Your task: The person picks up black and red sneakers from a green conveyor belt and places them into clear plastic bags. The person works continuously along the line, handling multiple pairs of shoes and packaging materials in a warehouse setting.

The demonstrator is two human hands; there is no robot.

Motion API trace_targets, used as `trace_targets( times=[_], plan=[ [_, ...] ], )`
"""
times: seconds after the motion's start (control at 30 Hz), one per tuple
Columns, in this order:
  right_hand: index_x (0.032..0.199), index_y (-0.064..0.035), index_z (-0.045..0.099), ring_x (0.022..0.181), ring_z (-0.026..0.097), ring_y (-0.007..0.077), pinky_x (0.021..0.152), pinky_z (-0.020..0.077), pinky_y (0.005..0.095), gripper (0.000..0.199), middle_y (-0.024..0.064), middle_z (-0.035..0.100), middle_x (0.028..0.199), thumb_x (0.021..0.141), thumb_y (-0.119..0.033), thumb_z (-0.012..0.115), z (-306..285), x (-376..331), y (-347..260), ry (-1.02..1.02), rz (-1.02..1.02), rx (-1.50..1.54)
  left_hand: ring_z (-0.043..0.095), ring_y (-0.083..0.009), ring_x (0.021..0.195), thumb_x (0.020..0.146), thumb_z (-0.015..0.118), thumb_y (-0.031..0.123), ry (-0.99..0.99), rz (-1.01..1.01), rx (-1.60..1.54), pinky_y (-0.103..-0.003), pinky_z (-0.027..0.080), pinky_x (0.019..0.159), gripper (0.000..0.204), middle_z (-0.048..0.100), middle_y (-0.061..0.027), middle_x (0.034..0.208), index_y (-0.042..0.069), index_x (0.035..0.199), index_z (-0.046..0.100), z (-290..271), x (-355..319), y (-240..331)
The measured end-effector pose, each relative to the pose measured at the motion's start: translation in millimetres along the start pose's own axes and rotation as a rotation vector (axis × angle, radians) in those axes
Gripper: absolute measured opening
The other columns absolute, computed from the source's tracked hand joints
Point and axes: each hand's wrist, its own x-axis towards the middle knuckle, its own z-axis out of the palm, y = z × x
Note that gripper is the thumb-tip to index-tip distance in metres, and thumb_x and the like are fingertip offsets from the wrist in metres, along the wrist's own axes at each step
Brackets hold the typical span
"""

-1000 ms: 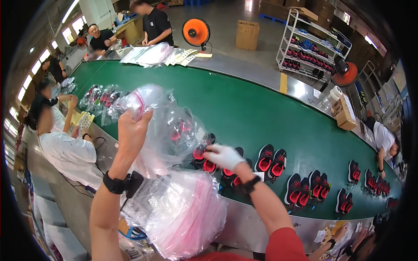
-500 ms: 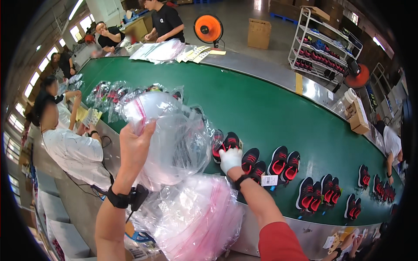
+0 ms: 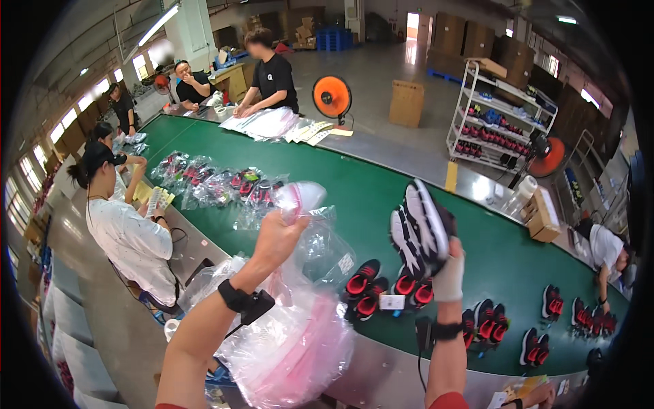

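My left hand (image 3: 279, 238) is closed on the top of a clear plastic bag (image 3: 323, 249) with a pink strip along its opening; the bag hangs over the green belt. Raised above the belt, my right hand (image 3: 449, 276) wears a white glove and grips a pair of sneakers (image 3: 421, 228), black-and-white soles turned toward me. Its fingers are partly hidden behind the shoes. Beneath my left forearm lies a heap of clear bags (image 3: 293, 351) with pink strips. Black-and-red sneakers (image 3: 364, 290) stand on the belt between my hands, near a white tag.
Bagged shoes (image 3: 248, 187) line the far left of the green belt (image 3: 361, 180). More sneakers (image 3: 490, 320) stand to the right. Co-workers (image 3: 129, 218) are along the left side, across the belt and at far right. Beyond it are an orange fan (image 3: 332, 97) and a shoe rack (image 3: 470, 102).
My right hand has lifted a pair of sneakers off the belt and tipped the soles toward me. My left hand still holds the bag, now further right in view. The view has shifted.
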Motion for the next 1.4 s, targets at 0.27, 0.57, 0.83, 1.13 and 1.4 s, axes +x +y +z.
trace_targets(
  times=[0.27, 0.57, 0.83, 1.13, 1.4],
  plan=[
    [0.083, -0.0073, 0.068, 0.066, 0.062, 0.0313, 0.061, 0.0494, 0.0390, 0.047, 0.0154, 0.061, 0.067, 0.072, -0.053, 0.065, 65.9, -92.0, -37.4, -0.349, -0.384, -1.400, 0.060, -0.0297, 0.059, 0.082, 0.057, 0.020, -0.259, 0.058, 0.158, -0.040, 0.046, 0.056, 0.024, 0.061, -0.0225, 0.068, -0.001, 0.078, 0.066, 71.3, -46.0, 101.9],
    [0.067, -0.0120, 0.066, 0.070, 0.058, 0.0235, 0.059, 0.0392, 0.0367, 0.028, 0.0068, 0.061, 0.069, 0.066, -0.040, 0.069, 97.6, -129.4, -83.5, -1.019, -0.697, -1.909, 0.062, -0.0362, 0.062, 0.081, 0.056, 0.016, -0.300, 0.371, 0.204, -0.043, 0.050, 0.055, 0.018, 0.061, -0.0211, 0.067, 0.001, 0.074, 0.064, 131.8, -46.5, 130.4],
    [0.084, -0.0100, 0.066, 0.083, 0.063, 0.0228, 0.076, 0.0490, 0.0392, 0.032, 0.0115, 0.064, 0.086, 0.076, -0.040, 0.062, 37.6, -115.1, -43.5, -0.884, -0.591, -1.443, 0.061, -0.0381, 0.063, 0.078, 0.056, 0.014, -0.781, 0.722, 0.312, -0.047, 0.048, 0.058, 0.015, 0.060, -0.0224, 0.068, 0.005, 0.089, 0.062, 153.0, -82.5, 148.5],
    [0.066, -0.0080, 0.066, 0.071, 0.062, 0.0274, 0.064, 0.0472, 0.0423, 0.015, 0.0096, 0.059, 0.066, 0.067, -0.023, 0.062, 70.7, -120.2, -7.7, -1.027, -0.467, -1.382, 0.062, -0.0388, 0.066, 0.077, 0.057, 0.012, -0.799, 0.659, 0.526, -0.049, 0.049, 0.060, 0.012, 0.060, -0.0229, 0.067, 0.002, 0.072, 0.059, 155.1, -77.1, 156.8],
    [0.089, -0.0075, 0.067, 0.078, 0.064, 0.0277, 0.069, 0.0497, 0.0427, 0.025, 0.0123, 0.066, 0.090, 0.081, -0.028, 0.055, 33.7, -104.0, -2.8, -0.624, 0.142, -1.842, 0.051, -0.0256, 0.041, 0.084, 0.054, 0.016, -0.597, 0.559, 0.670, -0.040, 0.041, 0.042, 0.014, 0.053, -0.0133, 0.055, 0.012, 0.088, 0.067, 100.1, -131.4, 87.6]
  ],
)
